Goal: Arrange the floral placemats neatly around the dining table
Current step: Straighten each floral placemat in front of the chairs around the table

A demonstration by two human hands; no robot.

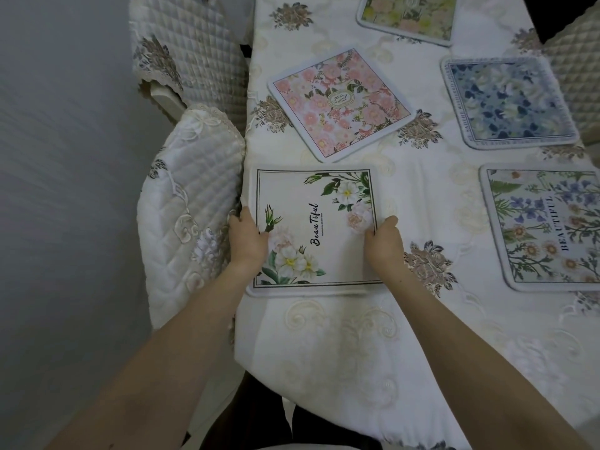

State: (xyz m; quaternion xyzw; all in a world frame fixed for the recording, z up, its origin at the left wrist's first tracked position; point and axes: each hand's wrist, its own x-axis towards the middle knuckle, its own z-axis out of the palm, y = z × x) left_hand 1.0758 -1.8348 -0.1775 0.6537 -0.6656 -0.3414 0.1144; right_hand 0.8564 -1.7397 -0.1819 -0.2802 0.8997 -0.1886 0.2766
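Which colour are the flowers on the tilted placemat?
Pink flowers on the tilted placemat, clearest in the head view.

5 flat floral placemats (314, 227) on table

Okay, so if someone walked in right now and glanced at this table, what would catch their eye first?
Probably the two hands, left hand and right hand, holding the white placemat marked Beautiful by its side edges at the table's near left edge. Next, the pink floral placemat just beyond it, lying crooked, while the blue placemat and the wildflower placemat line the right side.
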